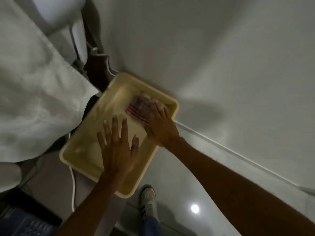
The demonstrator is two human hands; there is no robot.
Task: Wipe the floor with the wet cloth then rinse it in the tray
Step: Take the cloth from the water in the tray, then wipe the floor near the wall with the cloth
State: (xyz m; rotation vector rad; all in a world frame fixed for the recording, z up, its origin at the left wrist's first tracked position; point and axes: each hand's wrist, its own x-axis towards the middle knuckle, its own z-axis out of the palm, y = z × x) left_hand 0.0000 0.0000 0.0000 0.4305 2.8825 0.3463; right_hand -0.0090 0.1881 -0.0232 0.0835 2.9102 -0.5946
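Observation:
A pale yellow plastic tray (76, 160) lies on the floor with water in it. A red-and-white striped cloth (139, 108) lies in the tray's far right corner. My right hand (160, 125) presses down on the cloth, fingers gripping its far edge. My left hand (117, 145) hovers flat over the middle of the tray with its fingers spread and holds nothing. The glossy grey floor (221, 65) stretches to the right of the tray.
A bed with a whitish blanket (34, 91) hangs over the left side, close to the tray. A white cable (73, 184) runs along the floor by the tray's near left. My white shoe (149, 200) stands just below the tray. A dark object (22, 220) sits bottom left.

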